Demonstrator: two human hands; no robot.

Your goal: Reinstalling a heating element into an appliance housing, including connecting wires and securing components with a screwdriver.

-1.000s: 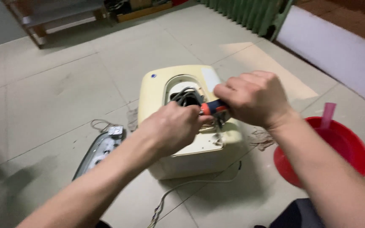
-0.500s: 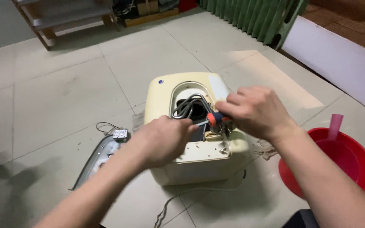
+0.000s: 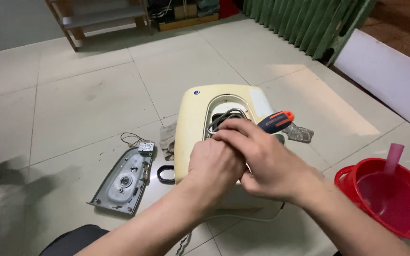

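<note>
Cream water heater casing (image 3: 193, 123) lies flat on the tiled floor (image 3: 86, 99), oval service opening uppermost, black cables exposed inside. Orange-and-dark-handled screwdriver (image 3: 275, 121) sits angled over that opening.

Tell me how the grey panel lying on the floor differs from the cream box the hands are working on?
The grey panel is flat, thin and pointed at one end; the cream box is bulky and rounded. The grey panel lies alone, untouched, to the side; the cream box sits under both hands, the left hand and the right hand, which holds an orange-and-blue-handled screwdriver. The cream box is open, with dark cables showing inside. Both rest on the tiled floor.
</note>
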